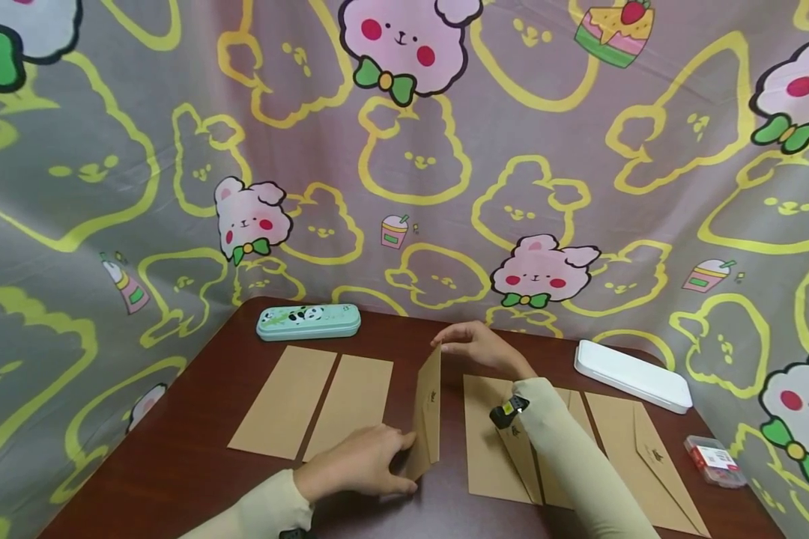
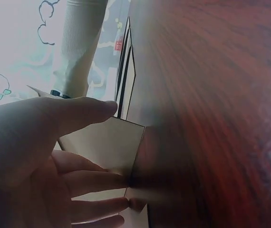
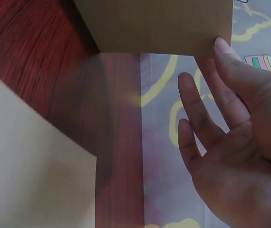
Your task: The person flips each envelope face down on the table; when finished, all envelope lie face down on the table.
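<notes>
A brown paper envelope (image 1: 428, 412) stands on edge in the middle of the table, its flap side with a small dark emblem turned to the right. My right hand (image 1: 483, 349) pinches its far top corner between thumb and index finger; the right wrist view shows the other fingers spread free of the paper (image 3: 159, 28). At the near end, my left hand (image 1: 360, 463) has thumb and fingers spread wide, fingertips right at the envelope's lower part. Two plain-faced envelopes (image 1: 286, 400) lie flat to the left. Three flap-side-up envelopes (image 1: 647, 457) lie to the right, partly under my right forearm.
At the back left sits a mint pencil case (image 1: 308, 322) with a panda picture. A white case (image 1: 634, 376) lies at the back right, and a small clear box (image 1: 714, 462) with red contents near the right edge. A patterned curtain (image 1: 418, 150) hangs behind the dark red table.
</notes>
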Demonstrator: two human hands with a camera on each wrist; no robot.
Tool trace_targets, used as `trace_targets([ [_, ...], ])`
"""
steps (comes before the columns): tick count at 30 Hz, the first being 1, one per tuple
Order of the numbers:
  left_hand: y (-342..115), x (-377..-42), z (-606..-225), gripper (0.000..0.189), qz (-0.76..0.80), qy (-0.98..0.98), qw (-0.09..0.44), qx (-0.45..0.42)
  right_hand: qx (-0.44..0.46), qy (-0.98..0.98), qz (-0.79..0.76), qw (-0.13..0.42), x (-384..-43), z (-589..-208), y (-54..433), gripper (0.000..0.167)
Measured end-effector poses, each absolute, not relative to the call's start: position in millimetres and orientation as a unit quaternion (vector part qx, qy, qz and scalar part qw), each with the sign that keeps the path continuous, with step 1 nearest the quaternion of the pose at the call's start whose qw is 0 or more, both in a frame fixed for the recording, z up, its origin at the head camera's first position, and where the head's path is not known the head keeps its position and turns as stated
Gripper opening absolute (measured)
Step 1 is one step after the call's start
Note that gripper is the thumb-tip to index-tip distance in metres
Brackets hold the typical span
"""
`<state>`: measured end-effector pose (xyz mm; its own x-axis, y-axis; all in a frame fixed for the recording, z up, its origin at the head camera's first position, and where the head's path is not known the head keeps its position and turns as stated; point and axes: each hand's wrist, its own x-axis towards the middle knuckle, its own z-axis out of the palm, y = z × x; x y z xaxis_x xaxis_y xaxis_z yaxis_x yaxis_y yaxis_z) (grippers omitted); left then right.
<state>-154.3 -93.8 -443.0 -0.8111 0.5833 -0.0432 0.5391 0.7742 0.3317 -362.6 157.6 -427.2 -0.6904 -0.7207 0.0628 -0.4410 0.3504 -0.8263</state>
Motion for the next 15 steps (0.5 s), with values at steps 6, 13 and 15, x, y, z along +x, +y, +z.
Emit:
trace_targets([
  [6,-92.5,-153.4,-442.9,0.077,0.161,0.936,0.072,0.304,-0.354,0.802,-0.453,0.16,-363.2,-427.9,153.1,0.028],
  [13,-97.7,-156.0,-442.6,0.081,0.19,0.927,0.09,0.31,-0.358,0.801,-0.452,0.158,-363.3,-426.4,150.7,0.03],
  [15,-102.9,-158.1,-439.8,0.081,0.205,0.917,0.112,0.323,-0.358,0.804,-0.448,0.158,-363.6,-425.8,150.0,0.032],
])
